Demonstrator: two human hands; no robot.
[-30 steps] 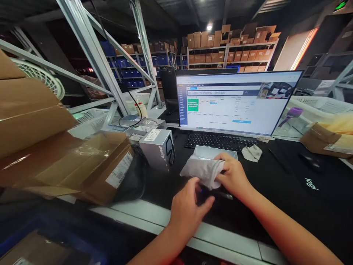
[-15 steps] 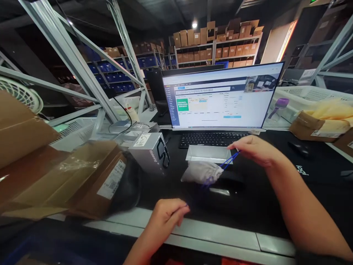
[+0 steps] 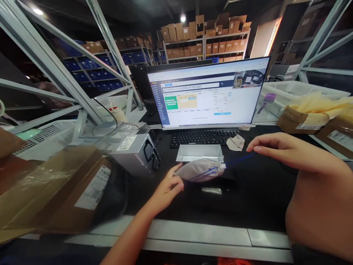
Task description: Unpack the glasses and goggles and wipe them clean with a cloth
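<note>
A grey fabric drawstring pouch (image 3: 202, 170) lies on its side on the black mat, its gathered mouth towards the right. Two blue drawstrings (image 3: 205, 173) come out of that mouth on opposite sides. My left hand (image 3: 168, 189) is at the pouch's closed left end, thumb and fingers closed on the cord that runs back along the fabric. Off to the right, my right hand (image 3: 271, 147) pinches the other cord, which is stretched taut. Just behind the pouch stands an open silver-grey box tray (image 3: 200, 152).
A grey printed box (image 3: 135, 154) stands left of the pouch, near an opened cardboard carton (image 3: 68, 187). Behind are a keyboard (image 3: 204, 138) and a lit monitor (image 3: 206, 95). A crumpled white paper (image 3: 235, 142) lies near my right hand. White baskets (image 3: 300, 90) flank the desk.
My left hand has risen from the desk's front edge to the pouch's left end. My right hand has moved right, drawing its cord out longer. The view has shifted slightly right.
</note>
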